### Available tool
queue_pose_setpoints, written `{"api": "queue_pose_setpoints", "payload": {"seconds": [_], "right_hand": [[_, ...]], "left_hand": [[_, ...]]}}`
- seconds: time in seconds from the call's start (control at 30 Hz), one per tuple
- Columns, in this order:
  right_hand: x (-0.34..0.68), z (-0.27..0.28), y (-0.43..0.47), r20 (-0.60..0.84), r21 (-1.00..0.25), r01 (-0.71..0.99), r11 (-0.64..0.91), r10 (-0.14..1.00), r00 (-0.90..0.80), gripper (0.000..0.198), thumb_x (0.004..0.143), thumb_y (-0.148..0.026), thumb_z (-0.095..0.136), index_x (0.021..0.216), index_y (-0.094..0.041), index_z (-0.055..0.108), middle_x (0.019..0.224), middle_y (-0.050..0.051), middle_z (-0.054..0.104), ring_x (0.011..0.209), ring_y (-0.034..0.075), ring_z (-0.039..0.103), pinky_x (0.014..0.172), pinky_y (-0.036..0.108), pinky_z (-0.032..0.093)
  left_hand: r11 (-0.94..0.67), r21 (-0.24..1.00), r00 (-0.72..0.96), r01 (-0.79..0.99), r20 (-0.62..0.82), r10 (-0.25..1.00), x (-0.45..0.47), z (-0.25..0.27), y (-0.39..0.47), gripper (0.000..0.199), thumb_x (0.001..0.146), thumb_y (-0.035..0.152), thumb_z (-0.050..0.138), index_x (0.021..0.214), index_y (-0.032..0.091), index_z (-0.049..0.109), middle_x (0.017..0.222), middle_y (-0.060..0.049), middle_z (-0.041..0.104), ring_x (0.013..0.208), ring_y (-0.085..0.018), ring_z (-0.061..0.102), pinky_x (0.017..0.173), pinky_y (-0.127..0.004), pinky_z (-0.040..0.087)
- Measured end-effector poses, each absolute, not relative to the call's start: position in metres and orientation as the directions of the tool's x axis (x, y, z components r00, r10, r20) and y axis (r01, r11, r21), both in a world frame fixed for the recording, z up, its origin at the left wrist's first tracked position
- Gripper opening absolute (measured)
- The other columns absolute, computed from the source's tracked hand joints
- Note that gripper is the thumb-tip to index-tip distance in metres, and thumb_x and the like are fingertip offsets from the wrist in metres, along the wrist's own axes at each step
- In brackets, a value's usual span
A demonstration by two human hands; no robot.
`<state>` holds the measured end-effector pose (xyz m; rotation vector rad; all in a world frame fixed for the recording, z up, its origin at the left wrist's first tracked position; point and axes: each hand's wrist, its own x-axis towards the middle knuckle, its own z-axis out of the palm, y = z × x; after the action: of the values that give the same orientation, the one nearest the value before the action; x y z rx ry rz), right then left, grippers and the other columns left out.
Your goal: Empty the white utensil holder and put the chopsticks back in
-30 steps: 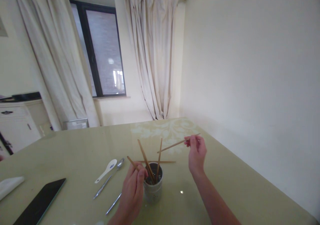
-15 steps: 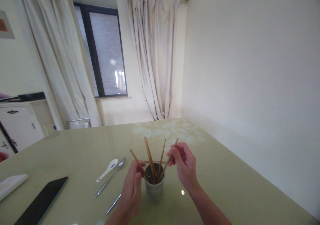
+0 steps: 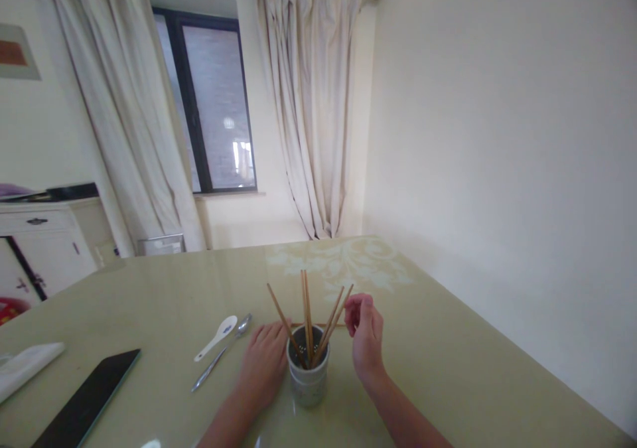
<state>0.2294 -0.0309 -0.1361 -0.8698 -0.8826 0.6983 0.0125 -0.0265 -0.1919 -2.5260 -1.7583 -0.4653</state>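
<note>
A grey ceramic cup (image 3: 308, 388) stands upright on the table, with several wooden chopsticks (image 3: 306, 308) leaning in it at different angles. Left of the cup, my left hand (image 3: 266, 362) lies low, palm down, its fingers stretched out and their tips partly hidden. Behind the cup a chopstick (image 3: 336, 325) lies flat, its left end near those fingers. My right hand (image 3: 367, 335) is raised to the right of the cup, fingers loosely curled and holding nothing visible. It is close to the top of the rightmost chopstick; whether they touch I cannot tell.
A white spoon (image 3: 217, 338) and a metal spoon (image 3: 221, 354) lie left of my left hand. Farther left are a dark flat tablet-like slab (image 3: 89, 401) and a white object (image 3: 30, 368). The green table (image 3: 164, 295) runs beside a wall on the right.
My right hand has let go of the chopstick, which now leans right in the cup. My left hand has come off the left chopstick and dropped palm down beside the cup.
</note>
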Motion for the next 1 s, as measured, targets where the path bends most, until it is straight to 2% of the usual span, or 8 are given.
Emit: {"api": "queue_pose_setpoints", "payload": {"seconds": [0.17,0.27,0.43,0.6,0.73,0.8,0.9,1.0], "right_hand": [[0.228,-0.149,-0.02,0.288,-0.897,-0.181,0.403,0.844,0.453,0.075,0.087,-0.093,0.053,0.067,-0.021,0.062,0.054,-0.003,0.048,0.047,0.012,0.041,0.044,0.025,0.03],[0.225,-0.157,-0.016,0.282,-0.907,-0.165,0.387,0.851,0.443,0.076,0.087,-0.094,0.053,0.065,-0.022,0.061,0.054,-0.003,0.047,0.048,0.013,0.043,0.046,0.026,0.032],[0.224,-0.164,-0.013,0.266,-0.928,-0.131,0.35,0.865,0.426,0.078,0.085,-0.096,0.05,0.065,-0.021,0.062,0.054,-0.003,0.047,0.049,0.014,0.041,0.046,0.027,0.031],[0.225,-0.165,-0.012,0.244,-0.931,-0.148,0.332,0.873,0.423,0.078,0.084,-0.096,0.051,0.066,-0.021,0.062,0.055,-0.004,0.046,0.049,0.013,0.041,0.046,0.026,0.03],[0.224,-0.167,-0.011,0.239,-0.932,-0.155,0.329,0.875,0.42,0.077,0.084,-0.096,0.052,0.062,-0.022,0.058,0.053,-0.004,0.044,0.047,0.013,0.039,0.045,0.025,0.029],[0.224,-0.169,-0.01,0.238,-0.936,-0.146,0.319,0.882,0.406,0.077,0.085,-0.095,0.052,0.06,-0.022,0.056,0.052,-0.004,0.044,0.047,0.012,0.038,0.044,0.025,0.029],[0.223,-0.176,-0.005,0.202,-0.959,-0.121,0.255,0.92,0.337,0.075,0.083,-0.094,0.055,0.067,-0.021,0.065,0.051,-0.005,0.046,0.046,0.013,0.04,0.045,0.025,0.031],[0.22,-0.185,0.002,0.139,-0.981,-0.104,0.165,0.966,0.217,0.072,0.077,-0.09,0.064,0.073,-0.019,0.072,0.051,-0.003,0.053,0.047,0.015,0.048,0.046,0.026,0.037]], "left_hand": [[-0.299,0.178,0.262,0.938,0.204,0.943,0.017,-0.183,-0.025,0.038,0.102,0.017,0.046,0.128,0.023,0.074,0.131,-0.012,0.074,0.129,-0.028,0.063,0.114,-0.043,0.043],[-0.259,0.196,0.225,0.946,0.178,0.958,0.019,-0.18,-0.025,0.034,0.103,0.018,0.045,0.118,0.021,0.075,0.127,-0.011,0.073,0.124,-0.027,0.064,0.11,-0.041,0.045],[-0.232,0.205,0.181,0.951,0.24,0.954,0.022,-0.178,-0.028,0.032,0.102,0.017,0.044,0.114,0.021,0.073,0.125,-0.011,0.072,0.123,-0.027,0.064,0.109,-0.042,0.045],[-0.233,0.306,0.129,0.923,0.325,0.937,0.016,-0.184,-0.023,0.029,0.106,0.025,0.04,0.106,0.021,0.07,0.118,-0.01,0.073,0.117,-0.026,0.066,0.103,-0.04,0.047],[-0.197,0.328,0.103,0.924,0.282,0.954,0.014,-0.186,-0.02,0.032,0.108,0.025,0.035,0.104,0.021,0.067,0.107,-0.009,0.076,0.107,-0.025,0.071,0.097,-0.038,0.049],[-0.185,0.313,0.106,0.932,0.254,0.961,0.015,-0.184,-0.021,0.034,0.109,0.024,0.033,0.106,0.021,0.067,0.109,-0.01,0.076,0.106,-0.024,0.072,0.094,-0.036,0.05],[-0.202,0.289,0.128,0.936,0.253,0.959,0.017,-0.182,-0.022,0.034,0.107,0.02,0.034,0.11,0.021,0.068,0.115,-0.011,0.076,0.111,-0.024,0.071,0.095,-0.035,0.051],[-0.295,0.284,0.206,0.912,0.306,0.93,0.018,-0.186,-0.023,0.031,0.102,0.016,0.041,0.112,0.023,0.07,0.113,-0.011,0.077,0.111,-0.025,0.072,0.097,-0.036,0.054]]}}
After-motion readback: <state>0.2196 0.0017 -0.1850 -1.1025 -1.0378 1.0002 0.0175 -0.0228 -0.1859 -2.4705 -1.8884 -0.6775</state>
